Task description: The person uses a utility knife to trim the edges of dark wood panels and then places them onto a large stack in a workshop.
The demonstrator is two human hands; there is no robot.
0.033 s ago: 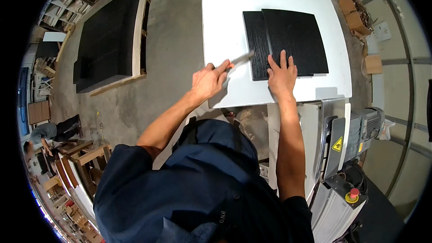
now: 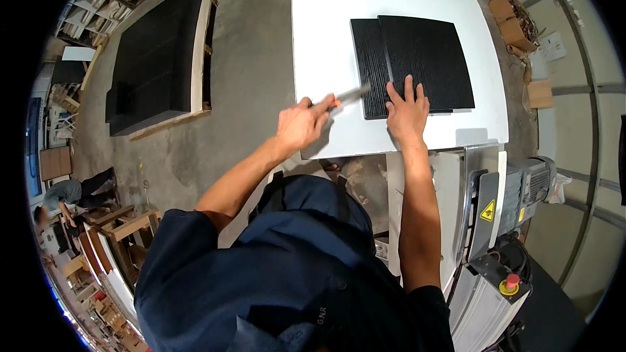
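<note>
My left hand point(image 2: 301, 125) is closed around the orange handle of a flat grey file point(image 2: 354, 96). The file is a little blurred, and its tip reaches the left edge of a black wood-grain board point(image 2: 372, 68). I cannot tell whether it touches the edge or passes above it. A second black board point(image 2: 430, 58) overlaps the first and hides much of it. My right hand point(image 2: 407, 116) lies flat with fingers spread, pressing on the near left part of the upper board. Both boards rest on a white worktable point(image 2: 326, 26).
A grey motor point(image 2: 527, 189) and a red stop button point(image 2: 512, 280) belong to a machine at my right. Black panels point(image 2: 153, 58) are stacked on a pallet point(image 2: 169, 124) at the left. Another person point(image 2: 72, 192) bends over at the far left.
The file's tip has swung slightly nearer to me along the board's left edge. My right hand stays at the same place on the upper board.
</note>
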